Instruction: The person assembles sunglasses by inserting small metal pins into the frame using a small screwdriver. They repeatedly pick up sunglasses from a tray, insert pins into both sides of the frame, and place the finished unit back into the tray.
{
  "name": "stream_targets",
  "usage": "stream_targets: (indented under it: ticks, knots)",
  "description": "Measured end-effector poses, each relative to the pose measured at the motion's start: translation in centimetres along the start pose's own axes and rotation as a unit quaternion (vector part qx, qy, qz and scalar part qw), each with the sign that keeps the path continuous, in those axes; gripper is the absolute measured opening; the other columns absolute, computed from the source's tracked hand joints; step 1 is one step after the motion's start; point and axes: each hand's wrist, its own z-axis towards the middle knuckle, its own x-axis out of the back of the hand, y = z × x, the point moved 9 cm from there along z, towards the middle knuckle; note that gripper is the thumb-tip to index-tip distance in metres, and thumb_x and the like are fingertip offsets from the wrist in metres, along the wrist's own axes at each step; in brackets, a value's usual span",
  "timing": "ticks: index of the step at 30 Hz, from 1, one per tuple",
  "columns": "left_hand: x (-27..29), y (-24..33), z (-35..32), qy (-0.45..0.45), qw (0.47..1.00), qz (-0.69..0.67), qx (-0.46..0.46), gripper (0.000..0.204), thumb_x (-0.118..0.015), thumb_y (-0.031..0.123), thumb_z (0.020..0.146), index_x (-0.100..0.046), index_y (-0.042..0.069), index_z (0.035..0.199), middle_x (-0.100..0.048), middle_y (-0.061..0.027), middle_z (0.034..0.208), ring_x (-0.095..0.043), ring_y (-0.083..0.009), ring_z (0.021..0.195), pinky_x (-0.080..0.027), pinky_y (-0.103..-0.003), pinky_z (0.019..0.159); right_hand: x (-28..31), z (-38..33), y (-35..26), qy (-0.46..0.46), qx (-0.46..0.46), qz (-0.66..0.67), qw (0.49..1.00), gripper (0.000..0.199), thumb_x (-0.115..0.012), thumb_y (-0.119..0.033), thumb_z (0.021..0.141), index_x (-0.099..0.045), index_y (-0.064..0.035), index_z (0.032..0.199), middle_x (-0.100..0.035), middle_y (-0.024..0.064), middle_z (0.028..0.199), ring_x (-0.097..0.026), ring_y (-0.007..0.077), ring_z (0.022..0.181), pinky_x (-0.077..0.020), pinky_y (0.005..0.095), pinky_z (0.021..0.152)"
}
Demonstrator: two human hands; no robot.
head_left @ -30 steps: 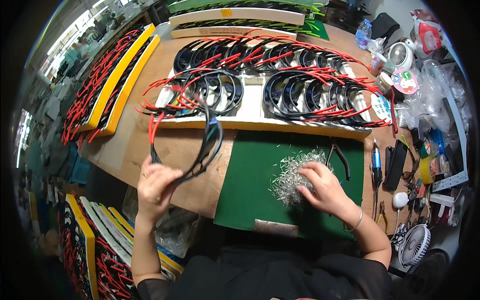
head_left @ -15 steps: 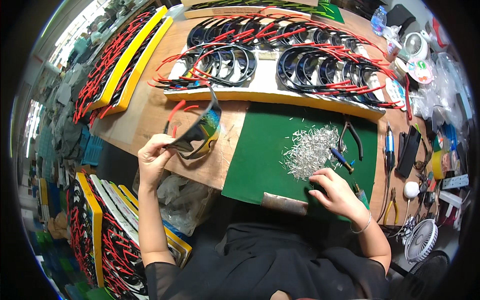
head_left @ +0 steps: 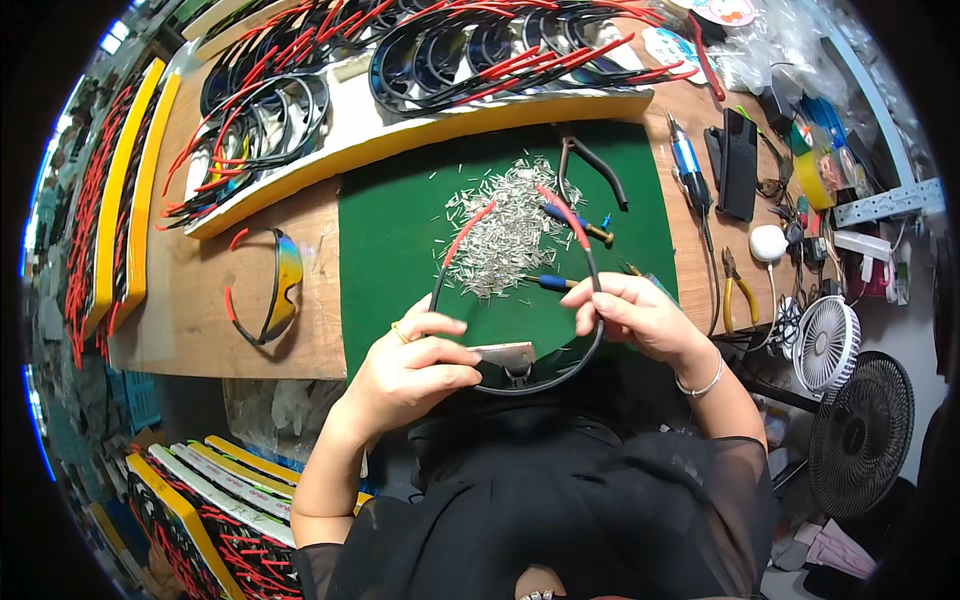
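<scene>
Over the front edge of the green mat (head_left: 385,250) I hold a pair of glasses (head_left: 545,388) with a thin black frame and red-tipped arms pointing away from me. My left hand (head_left: 405,375) is closed on its left side, the fingers partly covering the frame. On the right side, my right hand (head_left: 640,312) pinches the frame near the arm. Beyond the glasses lies a pile of small silvery pins (head_left: 505,235). Beneath them a metal block (head_left: 507,355) sits at the mat's edge. Mirrored wraparound sunglasses (head_left: 280,290) rest on the wood to the left.
Black-handled pliers (head_left: 597,170) and two blue-handled screwdrivers (head_left: 550,283) lie around the pins. A yellow-edged tray (head_left: 430,135) of glasses stands behind the mat. To the right are a blue electric screwdriver (head_left: 687,160), yellow-handled pliers (head_left: 740,290) and a white fan (head_left: 828,345).
The mirrored sunglasses have left my left hand and lie on the wood. Both hands now hold the black-framed glasses together, and the view has shifted to the right.
</scene>
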Motion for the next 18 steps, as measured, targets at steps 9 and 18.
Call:
stream_targets:
  ticks: [9, 18]
  knots:
    - [-8.0, -4.1, -1.1, 0.192, 0.608, -0.665, 0.388, 0.063, -0.057, 0.014, 0.083, -0.024, 0.007, 0.136, -0.038, -0.0079, 0.129, -0.044, -0.0158, 0.113, -0.041, -0.03, 0.09, -6.1, -5.1, -4.3, -0.158, 0.22, -0.084, 0.959, 0.016, -0.064, -0.007, 0.08, -0.055, -0.0001, 0.091, -0.061, 0.0114, 0.089, -0.061, 0.0216, 0.082, -0.0484, 0.0301, 0.073]
    - [-15.3, -1.9, -1.0, 0.08, 0.694, -0.582, 0.416, 0.018, -0.051, 0.009, 0.09, -0.053, 0.002, 0.106, -0.059, -0.0021, 0.099, -0.054, -0.0084, 0.09, -0.044, -0.023, 0.081, -4.5, -4.8, -3.5, -0.111, 0.198, -0.286, 0.931, 0.025, -0.069, -0.01, 0.074, -0.059, -0.0013, 0.095, -0.058, 0.0084, 0.089, -0.056, 0.0139, 0.064, -0.046, 0.0247, 0.056]
